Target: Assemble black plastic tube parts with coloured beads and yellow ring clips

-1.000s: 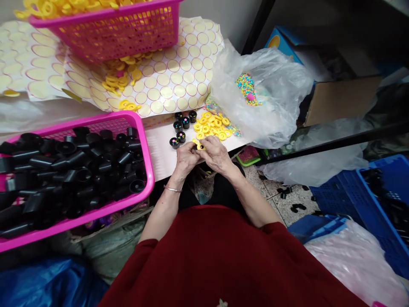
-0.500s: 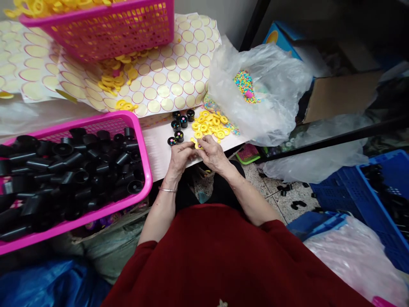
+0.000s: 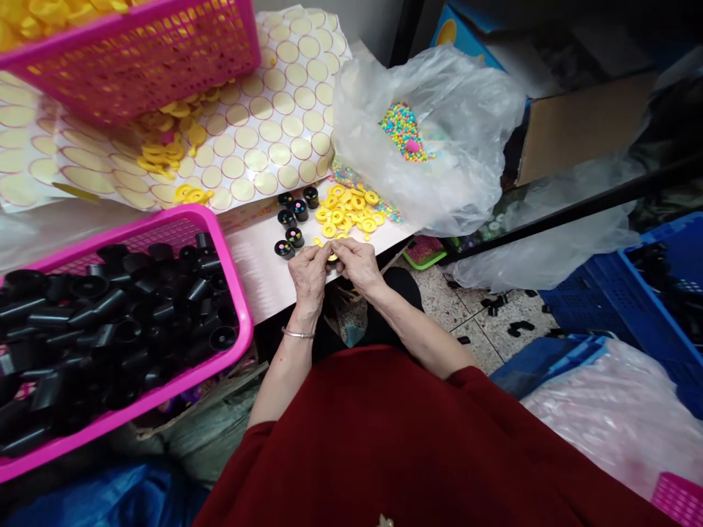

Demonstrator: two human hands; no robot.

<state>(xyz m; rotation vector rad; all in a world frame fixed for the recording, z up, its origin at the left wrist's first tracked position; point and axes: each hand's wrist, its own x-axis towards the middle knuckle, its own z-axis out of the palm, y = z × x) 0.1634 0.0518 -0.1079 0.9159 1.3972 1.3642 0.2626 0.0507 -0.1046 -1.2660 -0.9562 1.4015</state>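
Note:
My left hand and my right hand meet at the table's front edge, fingers pinched together on a small yellow ring between them. Just beyond the hands lies a pile of yellow rings. To its left stand several small black cups with coloured beads inside. A clear plastic bag holding pastel beads lies to the right of the rings.
A pink basket full of black cups sits at the left. Another pink basket of yellow rings stands at the back on sheets of round stickers. Blue crates, bags and a cardboard box crowd the right.
The view has shifted, so everything sits further left and lower. Both hands stay together over the yellow ring at the table edge, with fingers drawn into a tighter pinch.

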